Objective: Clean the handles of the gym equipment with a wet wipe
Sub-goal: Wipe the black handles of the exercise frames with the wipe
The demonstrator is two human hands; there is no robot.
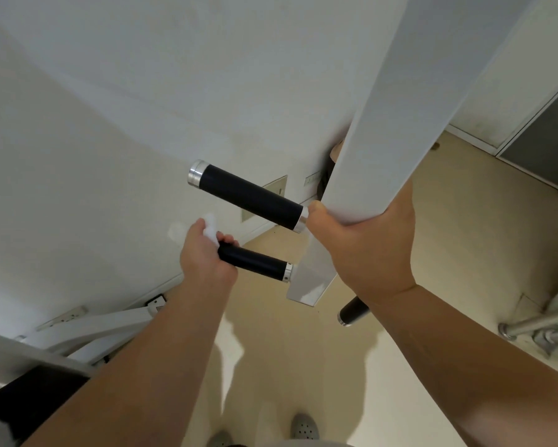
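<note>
A white square bar (387, 130) of the gym machine slants down from the top right. Two black handles with silver end caps stick out to its left: an upper handle (252, 196) and a lower handle (255, 262). My left hand (203, 256) grips the outer end of the lower handle with a white wet wipe (210, 229) bunched between palm and grip. My right hand (365, 240) holds the white bar just right of the upper handle, thumb by its silver collar. A third black handle (352, 311) pokes out below my right wrist.
White wall fills the left and top. White frame bars (110, 327) and a black pad (35, 395) of the machine lie at lower left. Beige floor runs below, with my grey shoes (305, 425) at the bottom. Metal tubes (536, 327) lie at the right edge.
</note>
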